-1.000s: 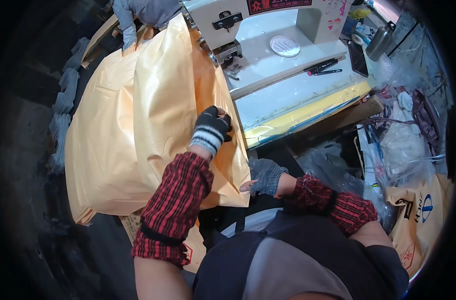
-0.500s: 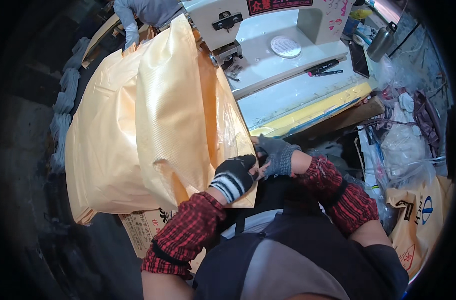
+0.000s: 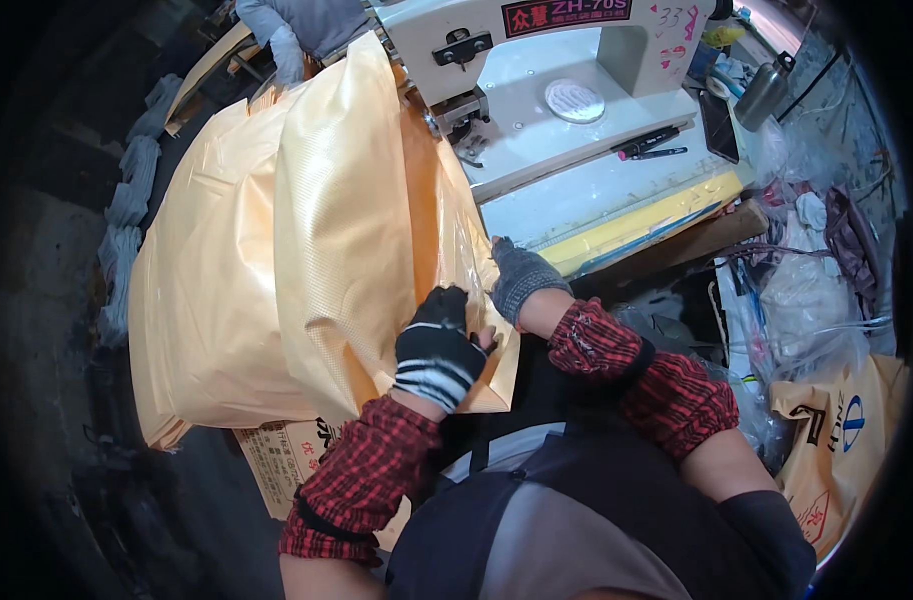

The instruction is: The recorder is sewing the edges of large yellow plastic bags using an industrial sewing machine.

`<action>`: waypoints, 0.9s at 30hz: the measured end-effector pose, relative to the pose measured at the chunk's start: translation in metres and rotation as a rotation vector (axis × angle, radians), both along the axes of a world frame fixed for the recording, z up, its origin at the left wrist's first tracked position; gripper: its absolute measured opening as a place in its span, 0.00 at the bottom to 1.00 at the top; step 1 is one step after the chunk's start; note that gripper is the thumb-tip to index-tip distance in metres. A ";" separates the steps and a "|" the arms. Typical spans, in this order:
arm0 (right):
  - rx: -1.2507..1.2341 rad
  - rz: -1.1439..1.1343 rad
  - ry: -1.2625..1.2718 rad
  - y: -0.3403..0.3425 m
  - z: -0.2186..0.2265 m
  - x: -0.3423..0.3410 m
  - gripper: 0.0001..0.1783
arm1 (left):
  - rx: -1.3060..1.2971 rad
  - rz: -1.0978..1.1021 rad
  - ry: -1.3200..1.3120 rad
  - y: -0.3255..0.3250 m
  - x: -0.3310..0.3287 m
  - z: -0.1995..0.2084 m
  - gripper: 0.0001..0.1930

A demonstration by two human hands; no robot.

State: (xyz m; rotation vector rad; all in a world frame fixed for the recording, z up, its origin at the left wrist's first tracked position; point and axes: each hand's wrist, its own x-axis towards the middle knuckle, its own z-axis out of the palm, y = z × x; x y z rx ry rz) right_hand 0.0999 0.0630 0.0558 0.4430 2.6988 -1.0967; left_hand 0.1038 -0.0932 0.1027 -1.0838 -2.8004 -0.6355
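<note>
Cluttered sewing table (image 3: 617, 215) at 1 o'clock. Orange sack (image 3: 307, 260) hangs off its 9 o'clock edge, gripped by left hand (image 3: 439, 345) and right hand (image 3: 519, 280). Step judged: gathering the sack's edge; next, steady feeding toward the sewing machine (image 3: 537, 50).

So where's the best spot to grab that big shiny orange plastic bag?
Probably at the near corner edge of the big shiny orange plastic bag, coming from the person's side, where the left hand and right hand both already touch it. There the sheet thins to a flat edge that fingers can pinch; the middle is broad, smooth and puffed, likely too slippery to grip.
</note>
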 end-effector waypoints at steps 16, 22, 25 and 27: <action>-0.322 -0.063 0.029 0.010 0.032 0.048 0.32 | 0.345 -0.327 -0.979 -0.006 -0.001 -0.002 0.02; -0.210 0.062 0.211 0.013 0.029 0.057 0.32 | 0.010 -0.610 -0.676 0.004 0.007 -0.009 0.05; -0.191 0.065 0.111 0.015 0.026 0.055 0.32 | -0.346 -0.742 -0.448 0.020 0.018 0.012 0.07; -0.075 0.155 0.125 0.017 0.018 0.056 0.33 | -0.438 -0.785 -0.417 0.032 0.024 0.025 0.08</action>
